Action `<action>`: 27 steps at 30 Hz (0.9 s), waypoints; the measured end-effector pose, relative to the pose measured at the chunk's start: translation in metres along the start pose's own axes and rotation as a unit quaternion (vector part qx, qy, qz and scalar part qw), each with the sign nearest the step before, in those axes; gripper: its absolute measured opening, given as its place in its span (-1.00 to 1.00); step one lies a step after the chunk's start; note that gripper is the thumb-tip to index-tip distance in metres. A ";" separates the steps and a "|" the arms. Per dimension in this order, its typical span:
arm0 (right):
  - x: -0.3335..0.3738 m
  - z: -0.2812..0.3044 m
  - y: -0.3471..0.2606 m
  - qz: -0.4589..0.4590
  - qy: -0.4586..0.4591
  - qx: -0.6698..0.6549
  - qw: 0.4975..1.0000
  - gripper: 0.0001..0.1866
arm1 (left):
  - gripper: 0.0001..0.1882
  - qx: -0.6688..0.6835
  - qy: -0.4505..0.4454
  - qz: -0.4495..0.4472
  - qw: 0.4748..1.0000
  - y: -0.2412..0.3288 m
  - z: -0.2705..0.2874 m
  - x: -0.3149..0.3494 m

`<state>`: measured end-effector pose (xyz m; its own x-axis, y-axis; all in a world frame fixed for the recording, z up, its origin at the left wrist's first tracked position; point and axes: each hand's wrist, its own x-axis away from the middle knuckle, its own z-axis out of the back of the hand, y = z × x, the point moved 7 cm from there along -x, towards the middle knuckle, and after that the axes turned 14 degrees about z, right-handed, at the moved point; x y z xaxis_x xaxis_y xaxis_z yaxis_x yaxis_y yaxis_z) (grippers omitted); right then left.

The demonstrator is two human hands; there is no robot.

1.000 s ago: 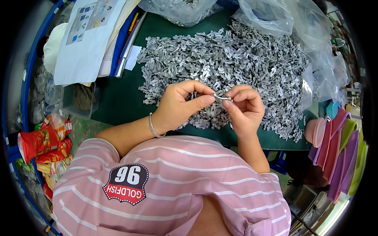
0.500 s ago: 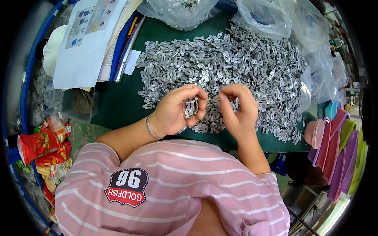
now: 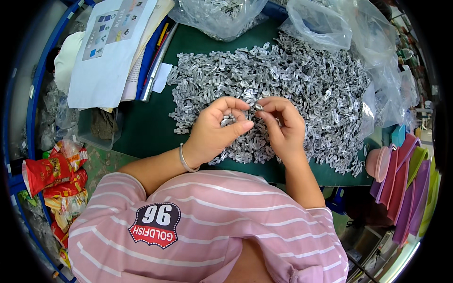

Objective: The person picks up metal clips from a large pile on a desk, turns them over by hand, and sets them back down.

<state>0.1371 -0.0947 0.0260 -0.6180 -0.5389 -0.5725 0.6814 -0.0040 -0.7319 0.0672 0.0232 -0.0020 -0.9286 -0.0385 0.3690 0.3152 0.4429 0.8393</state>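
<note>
A wide heap of small silvery S-shaped metal pieces covers much of the green tabletop. Over its near edge, my left hand is curled round several of these pieces, partly hidden by the fingers. The thumb of that hand points toward my right hand. Between my right thumb and forefinger is pinched one small shiny metal piece, close to the left fingertips. Its exact shape is too small to make out.
Clear plastic bags stand behind the heap, one with metal pieces inside. Papers, pens and a metal rod lie at the left, above a clear plastic bin. Pink cups and coloured plastic holders are at the right edge.
My hands have come together. The left thumb has swung out toward the right, and the right fingertips now show a metal piece between them. Fewer pieces show in the left palm.
</note>
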 end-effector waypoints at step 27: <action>-0.004 0.014 -0.024 0.053 -0.020 0.009 0.998 -0.86 | -0.83 0.256 -0.123 0.208 0.936 -0.020 -0.002 0.005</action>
<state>0.1288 -0.1045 0.0513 -0.5253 -0.5707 -0.6311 0.7498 0.0402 -0.6605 0.0572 0.0121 -0.0159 -0.7836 0.4125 0.4646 0.5828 0.7472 0.3195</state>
